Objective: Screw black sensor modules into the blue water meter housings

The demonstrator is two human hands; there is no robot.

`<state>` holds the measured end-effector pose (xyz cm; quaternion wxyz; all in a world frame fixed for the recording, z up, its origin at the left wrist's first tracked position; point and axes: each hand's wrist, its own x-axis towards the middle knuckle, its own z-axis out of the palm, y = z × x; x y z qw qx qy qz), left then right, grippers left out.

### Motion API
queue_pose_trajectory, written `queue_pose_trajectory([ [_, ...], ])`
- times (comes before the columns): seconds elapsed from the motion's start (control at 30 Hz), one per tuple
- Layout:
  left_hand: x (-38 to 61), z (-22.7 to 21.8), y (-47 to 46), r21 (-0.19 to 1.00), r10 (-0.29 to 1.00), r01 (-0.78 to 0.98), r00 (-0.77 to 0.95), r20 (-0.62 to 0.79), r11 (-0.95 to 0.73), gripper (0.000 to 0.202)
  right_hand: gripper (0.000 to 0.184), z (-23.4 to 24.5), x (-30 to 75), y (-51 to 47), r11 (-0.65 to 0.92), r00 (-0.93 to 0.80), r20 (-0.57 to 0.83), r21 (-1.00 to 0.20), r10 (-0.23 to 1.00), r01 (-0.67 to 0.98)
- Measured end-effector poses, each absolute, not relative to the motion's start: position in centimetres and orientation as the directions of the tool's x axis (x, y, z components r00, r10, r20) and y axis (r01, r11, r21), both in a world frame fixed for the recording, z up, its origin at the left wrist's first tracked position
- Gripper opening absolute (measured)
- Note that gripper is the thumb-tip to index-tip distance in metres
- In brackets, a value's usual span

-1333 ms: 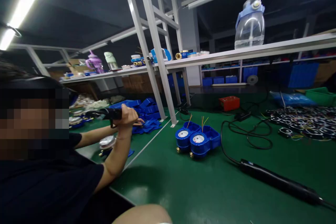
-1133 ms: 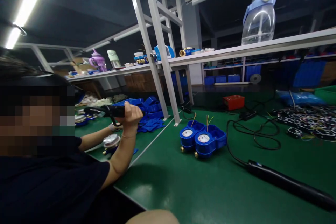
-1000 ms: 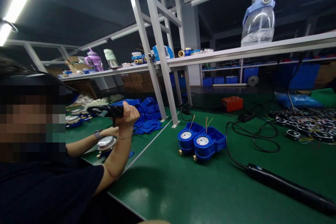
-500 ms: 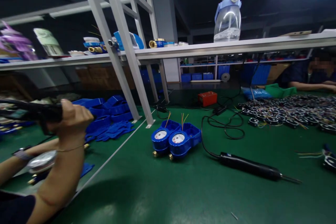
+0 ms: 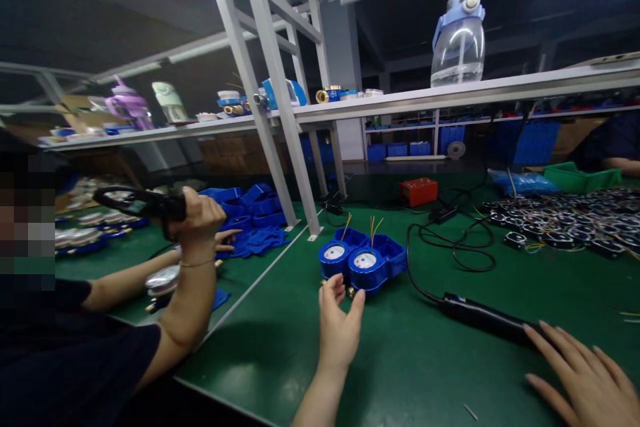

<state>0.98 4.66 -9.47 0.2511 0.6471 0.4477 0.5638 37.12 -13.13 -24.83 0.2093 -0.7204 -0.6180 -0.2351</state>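
Change: both hands now in view at the lower edge, absent half a second ago; meters and driver unmoved on the worktop.
Left hand point(image 5: 340, 327): raised above the worktop point(image 5: 400, 360), fingers loosely spread, empty; fingertips just short of the meters.
Right hand point(image 5: 585, 377): flat and open, palm down, empty; fingertips at the near end of the driver, contact not certain.
Meters point(image 5: 363, 260): two blue units side by side, dials up, coloured wires standing from their tops; mid-worktop, ahead of the left hand.
Driver point(image 5: 483, 317): black, lying flat, cable looping away toward the back.
Co-worker: seated at left, one hand point(image 5: 200, 217) closed round a black tool point(image 5: 135, 202) held above another meter.
Shelf point(image 5: 450, 90): clear jug point(image 5: 459, 37) on top.
Far right: many small black parts point(image 5: 565, 220) spread on the worktop.
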Motion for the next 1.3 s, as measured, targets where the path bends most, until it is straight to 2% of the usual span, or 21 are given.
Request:
queue_pose_trajectory([
  [0.07, 0.4, -11.6, 7.1, 0.842, 0.897, 0.352, -0.016, 0.442, -0.409, 0.055, 0.056, -24.1, 35.5, -10.4, -0.153, 0.13, 0.594, -0.012, 0.794, 0.988],
  [0.13, 0.2, -13.0, 8.4, 0.851, 0.921, 0.378, 0.015, 0.39, -0.366, 0.059, 0.053, -23.4, 35.3, -8.5, -0.15, 0.17, 0.521, -0.081, 0.836, 0.985],
  [0.27, 0.5, -14.5, 8.9, 0.861, 0.941, 0.393, 0.036, 0.336, -0.323, 0.053, 0.056, -21.8, 37.9, -5.8, -0.172, 0.291, 0.356, -0.33, 0.888, 0.928],
  [0.4, 0.2, -15.7, 9.4, 0.864, 0.953, 0.41, 0.057, 0.296, -0.293, 0.051, 0.068, -19.6, 38.5, -3.1, -0.233, 0.439, 0.331, -0.51, 0.835, 0.828],
  [0.47, 0.0, -16.1, 9.6, 0.867, 0.958, 0.411, 0.081, 0.274, -0.283, 0.055, 0.078, -18.6, 36.1, -1.5, -0.252, 0.533, 0.289, -0.642, 0.795, 0.725],
  [0.53, 0.0, -16.3, 9.8, 0.874, 0.961, 0.401, 0.108, 0.254, -0.276, 0.061, 0.084, -18.0, 31.8, 0.2, -0.224, 0.582, 0.18, -0.802, 0.793, 0.554],
  [0.63, 0.3, -16.3, 9.8, 0.887, 0.963, 0.375, 0.126, 0.238, -0.268, 0.068, 0.083, -17.8, 23.9, 3.1, -0.121, 0.5, -0.025, -0.979, 0.866, 0.161],
  [0.73, 0.6, -16.3, 9.4, 0.893, 0.964, 0.364, 0.119, 0.238, -0.266, 0.069, 0.078, -17.5, 18.0, 6.1, -0.047, 0.438, -0.138, -0.976, 0.888, -0.211],
  [0.87, 1.1, -16.3, 8.4, 0.898, 0.968, 0.366, 0.142, 0.206, -0.245, 0.073, 0.056, -16.3, 15.4, 8.9, 0.049, 0.466, -0.208, -0.875, 0.86, -0.481],
  [1.03, 1.3, -16.2, 7.5, 0.912, 0.971, 0.349, 0.177, 0.159, -0.213, 0.063, 0.038, -14.9, 14.8, 9.3, 0.074, 0.425, -0.279, -0.758, 0.861, -0.648],
  [1.3, 0.9, -15.6, 6.1, 0.938, 0.926, 0.274, 0.362, 0.106, -0.214, 0.043, 0.032, -13.5, 14.5, 7.4, 0.021, 0.364, -0.374, -0.672, 0.853, -0.74],
])
